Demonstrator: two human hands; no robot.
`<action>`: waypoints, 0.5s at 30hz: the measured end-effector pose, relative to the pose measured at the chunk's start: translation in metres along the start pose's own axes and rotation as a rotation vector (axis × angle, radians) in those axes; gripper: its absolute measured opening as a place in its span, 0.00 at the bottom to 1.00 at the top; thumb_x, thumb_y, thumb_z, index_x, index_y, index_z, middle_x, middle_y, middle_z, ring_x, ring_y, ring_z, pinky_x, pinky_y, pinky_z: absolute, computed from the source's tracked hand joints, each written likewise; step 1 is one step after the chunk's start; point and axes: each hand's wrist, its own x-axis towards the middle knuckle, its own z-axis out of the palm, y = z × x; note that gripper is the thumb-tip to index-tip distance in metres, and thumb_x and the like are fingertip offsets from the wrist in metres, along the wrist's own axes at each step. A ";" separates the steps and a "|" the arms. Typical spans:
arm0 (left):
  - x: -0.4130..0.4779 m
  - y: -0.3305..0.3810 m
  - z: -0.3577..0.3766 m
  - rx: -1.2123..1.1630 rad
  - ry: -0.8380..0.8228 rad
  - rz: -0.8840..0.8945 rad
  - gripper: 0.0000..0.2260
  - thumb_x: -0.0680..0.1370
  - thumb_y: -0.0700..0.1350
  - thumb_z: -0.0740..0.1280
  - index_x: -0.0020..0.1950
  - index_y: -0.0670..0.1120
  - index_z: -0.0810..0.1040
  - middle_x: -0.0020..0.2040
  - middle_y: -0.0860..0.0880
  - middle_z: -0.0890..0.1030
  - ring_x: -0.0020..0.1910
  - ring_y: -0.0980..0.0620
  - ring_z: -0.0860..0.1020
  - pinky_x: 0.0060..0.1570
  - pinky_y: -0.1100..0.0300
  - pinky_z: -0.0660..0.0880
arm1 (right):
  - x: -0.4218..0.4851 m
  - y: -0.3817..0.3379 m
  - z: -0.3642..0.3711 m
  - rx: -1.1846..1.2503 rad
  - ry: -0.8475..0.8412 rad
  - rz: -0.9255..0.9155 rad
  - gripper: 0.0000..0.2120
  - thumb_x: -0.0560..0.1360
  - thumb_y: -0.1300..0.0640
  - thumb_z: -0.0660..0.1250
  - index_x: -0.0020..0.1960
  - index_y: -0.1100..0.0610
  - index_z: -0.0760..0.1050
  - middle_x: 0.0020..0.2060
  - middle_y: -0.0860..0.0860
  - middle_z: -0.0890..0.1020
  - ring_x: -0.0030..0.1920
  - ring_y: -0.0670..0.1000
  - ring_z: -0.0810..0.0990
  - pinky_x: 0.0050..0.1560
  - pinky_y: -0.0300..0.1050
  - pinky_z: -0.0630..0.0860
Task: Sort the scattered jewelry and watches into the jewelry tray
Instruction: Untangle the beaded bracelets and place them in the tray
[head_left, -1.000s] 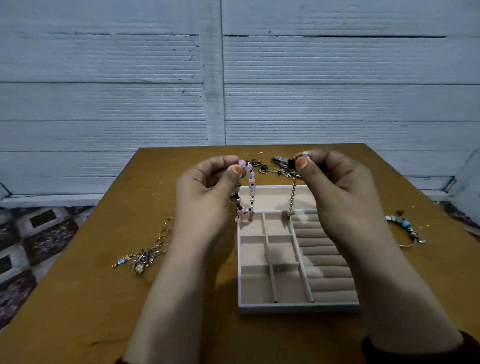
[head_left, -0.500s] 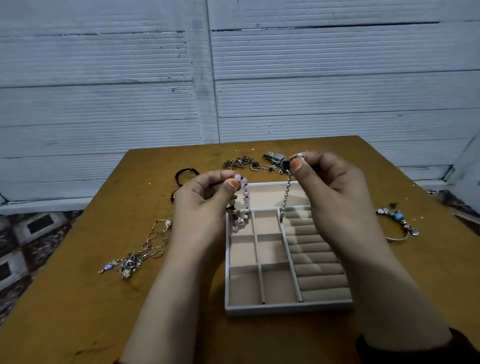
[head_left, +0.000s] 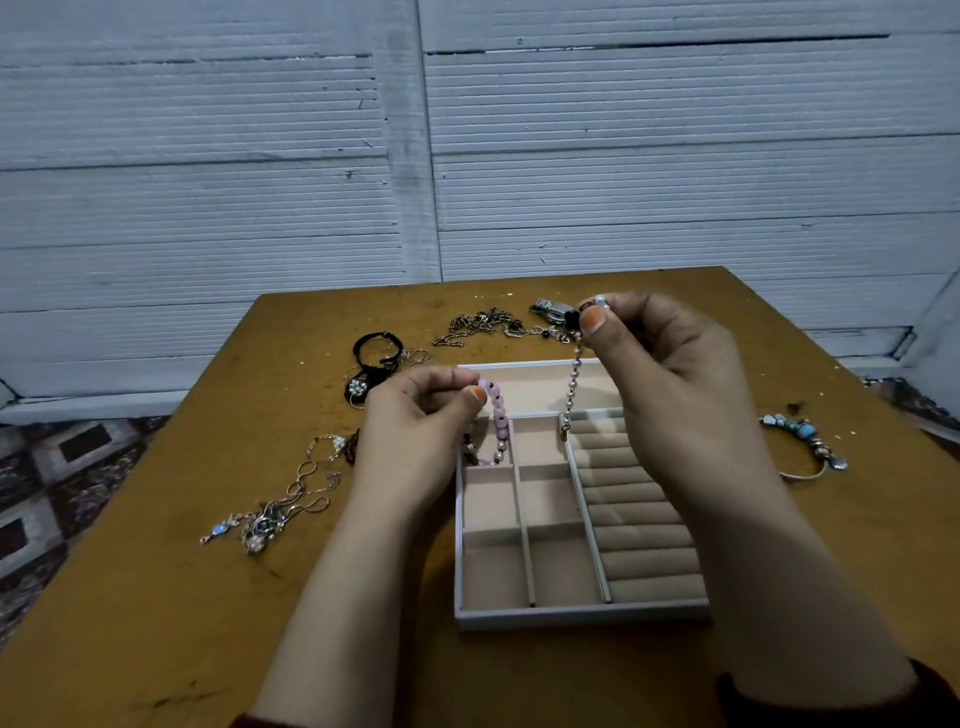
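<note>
A white jewelry tray with beige compartments and ring rolls lies in the middle of the wooden table. My left hand pinches a pink bead bracelet that hangs into the tray's upper left compartment. My right hand pinches a pearl chain up high, and the chain dangles over the tray's far section. Scattered pieces lie around: a black bracelet, a dark chain, a metal watch, a gold necklace with pendant and a blue-stone bangle.
The table stands against a white corrugated wall. Patterned floor tiles show past the table's left edge. Small gold rings lie beside the black bracelet.
My left hand has lowered the pink bracelet down into the tray. My right hand keeps the pearl chain raised. The view has tilted, and more jewelry shows at the table's far side.
</note>
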 end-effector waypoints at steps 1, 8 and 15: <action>0.000 0.000 -0.001 0.016 -0.008 0.011 0.04 0.75 0.36 0.70 0.46 0.45 0.82 0.38 0.49 0.83 0.33 0.61 0.79 0.34 0.70 0.76 | 0.000 -0.001 0.000 -0.004 0.000 -0.003 0.05 0.77 0.55 0.66 0.43 0.52 0.78 0.38 0.44 0.80 0.41 0.40 0.77 0.43 0.32 0.72; 0.000 -0.007 0.001 0.235 0.004 0.070 0.05 0.71 0.49 0.73 0.45 0.53 0.84 0.43 0.51 0.84 0.45 0.51 0.82 0.47 0.52 0.80 | -0.003 -0.001 0.001 -0.003 -0.004 0.005 0.04 0.76 0.55 0.67 0.44 0.53 0.78 0.39 0.43 0.80 0.42 0.40 0.77 0.48 0.42 0.72; -0.002 -0.007 0.002 0.341 0.005 0.056 0.03 0.73 0.42 0.72 0.42 0.50 0.81 0.32 0.54 0.83 0.32 0.60 0.81 0.45 0.52 0.80 | -0.003 -0.002 0.001 0.002 -0.002 0.007 0.04 0.76 0.55 0.67 0.43 0.52 0.78 0.38 0.43 0.81 0.43 0.41 0.77 0.49 0.42 0.73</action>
